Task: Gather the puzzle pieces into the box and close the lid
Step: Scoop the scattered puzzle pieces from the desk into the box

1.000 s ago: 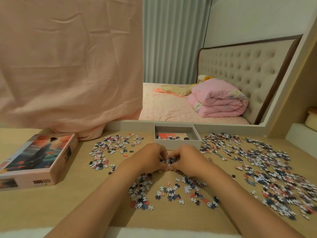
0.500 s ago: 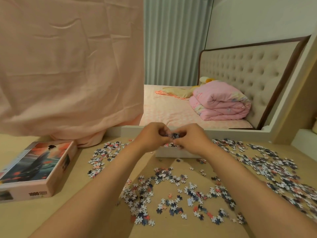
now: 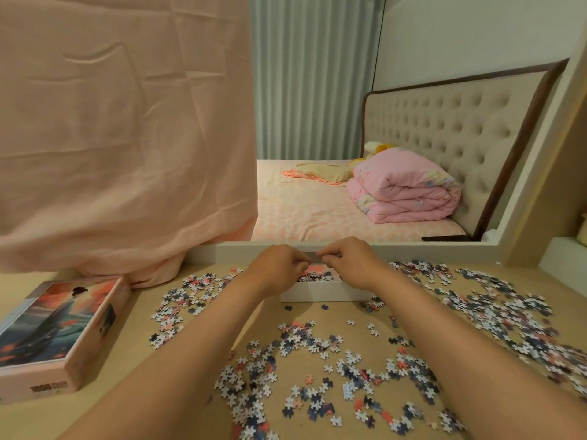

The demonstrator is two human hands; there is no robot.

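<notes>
**Few pieces (image 3: 317,373) boxed, most left on the table (image 3: 165,360)**

The task is judged to be at an early stage. A small heap of pieces is seen inside the white box (image 3: 327,293), which stands open at the far middle of the table. Far more pieces are scattered loose: one patch to the left of the box, a wide spread to its right, and a third patch on the near side between the forearms. The lid (image 3: 60,331) is laid picture-side up at the far left, well apart from the box, so closing is not yet done.

The left hand (image 3: 279,268) and right hand (image 3: 352,265) are held together just above the box, fingertips nearly meeting over its opening. The fingers of both are curled inward. Whether pieces are pinched in them or nothing is held cannot be told, since the fingertips are turned away. The box is directly beneath the hands; the loose pieces lie nearer and to either side.
</notes>
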